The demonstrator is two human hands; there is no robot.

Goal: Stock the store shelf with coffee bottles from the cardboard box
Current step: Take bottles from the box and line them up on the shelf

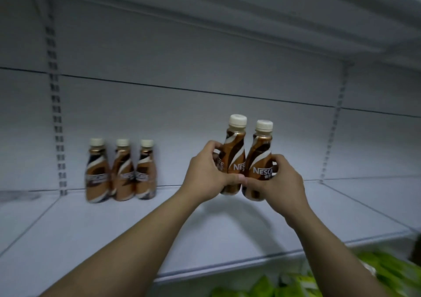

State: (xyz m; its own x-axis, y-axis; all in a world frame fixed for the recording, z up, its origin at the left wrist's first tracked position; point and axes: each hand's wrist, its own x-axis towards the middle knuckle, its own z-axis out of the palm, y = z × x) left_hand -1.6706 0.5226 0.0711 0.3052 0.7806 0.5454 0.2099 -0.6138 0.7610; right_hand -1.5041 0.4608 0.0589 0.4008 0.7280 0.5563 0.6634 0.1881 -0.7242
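Note:
Two brown coffee bottles with cream caps are held side by side above the white shelf [136, 228]. My left hand [205, 178] grips the left coffee bottle [234, 150] around its lower body. My right hand [278, 182] grips the right coffee bottle [260, 157] the same way. Both bottles stand upright, touching each other, their bases just above the shelf surface. Three more coffee bottles [121, 171] stand in a row at the back left of the shelf, against the rear panel. The cardboard box is out of view.
A slotted upright [57, 114] runs down the back panel left of the row, another [335, 123] at the right. An upper shelf [296, 18] overhangs above. Green packets [296, 283] lie on the level below, at the bottom right.

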